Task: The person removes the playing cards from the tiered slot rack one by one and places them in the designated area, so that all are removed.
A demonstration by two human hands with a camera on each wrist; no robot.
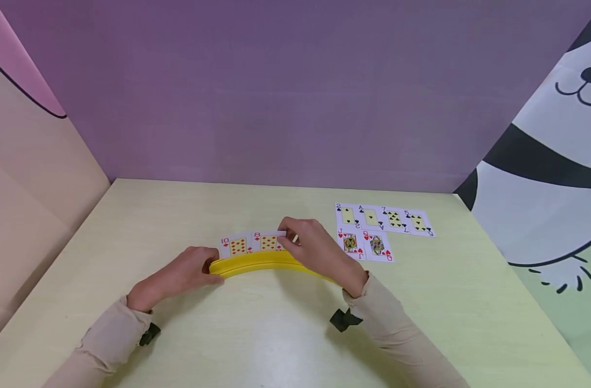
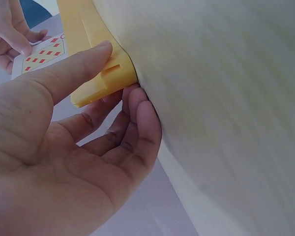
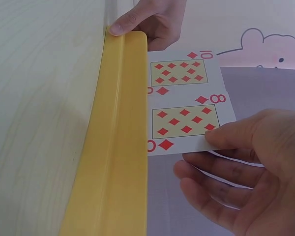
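Note:
A curved yellow card holder (image 1: 256, 262) stands on the pale table. Its left end is gripped by my left hand (image 1: 186, 271), with the thumb (image 2: 91, 61) on the near face and the fingers curled behind and beneath it. Two playing cards rise side by side from the holder's slot: the ten of diamonds (image 3: 179, 73) toward the left hand and the eight of diamonds (image 3: 187, 123) beside it. My right hand (image 1: 317, 250) pinches the free outer corner of the eight between thumb and fingers. The lower edges of both cards are hidden in the holder.
To the right lie several face-up cards in two rows: black cards (image 1: 394, 219) at the back, and a red jack (image 1: 350, 243) and red queen (image 1: 377, 246) in front. A purple wall (image 1: 286, 108) closes the back; a panda-printed panel (image 1: 538, 156) stands at right.

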